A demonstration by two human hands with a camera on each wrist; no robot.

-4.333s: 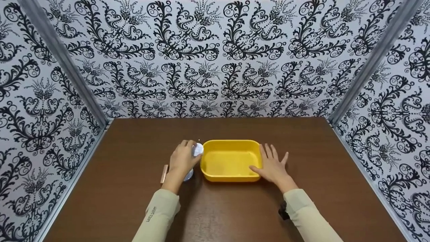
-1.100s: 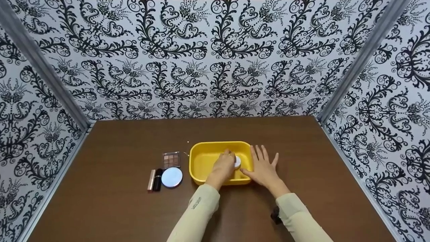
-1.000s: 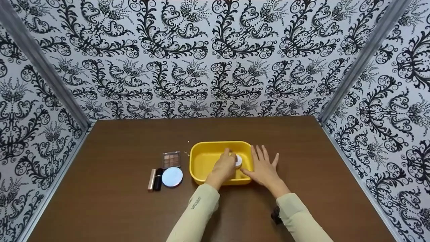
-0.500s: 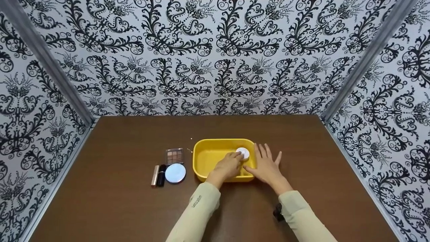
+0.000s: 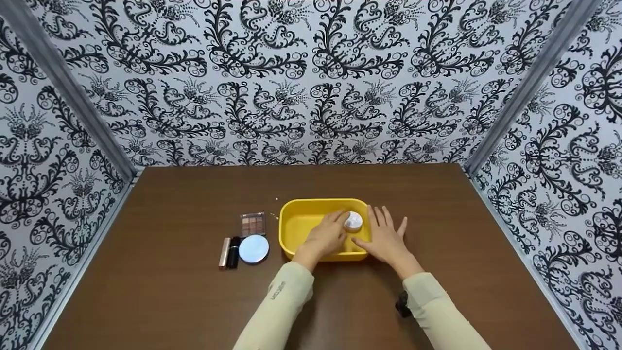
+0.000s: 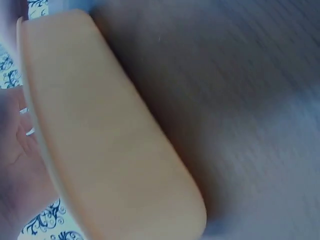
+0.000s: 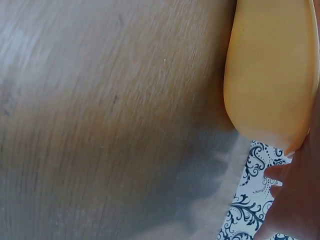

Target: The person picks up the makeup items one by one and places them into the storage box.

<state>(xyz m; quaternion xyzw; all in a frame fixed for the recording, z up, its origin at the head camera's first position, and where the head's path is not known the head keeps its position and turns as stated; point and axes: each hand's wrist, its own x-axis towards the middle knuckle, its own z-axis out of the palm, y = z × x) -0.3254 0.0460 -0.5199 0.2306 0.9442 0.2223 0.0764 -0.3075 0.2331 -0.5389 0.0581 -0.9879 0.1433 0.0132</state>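
A yellow plastic tub (image 5: 303, 204) stands on the brown table. Inside it, towards the right end, sits a small round container with a white lid (image 5: 354, 220). My left hand (image 5: 326, 237) reaches over the tub's front rim, its loosely bent fingertips right beside that container's left side. With fingers spread, my right hand (image 5: 387, 241) rests on the tub's right rim, thumb over the inside. In the left wrist view the tub's outer wall (image 6: 115, 130) hides what lies within. The right wrist view shows the tub's end (image 7: 270, 70) and part of my right hand (image 7: 295, 200).
Left of the tub lie an eyeshadow palette (image 5: 252, 223), a round pale-blue compact (image 5: 253, 249), a black tube (image 5: 233, 253) and a rose-gold tube (image 5: 224, 253). Tiny shiny bits (image 5: 275, 216) lie by the tub's left rim. Patterned walls (image 5: 311, 97) enclose the table.
My left hand has carried the white-lidded container from left of the tub into it, then let go and drawn slightly left. My right hand has stayed on the right rim.
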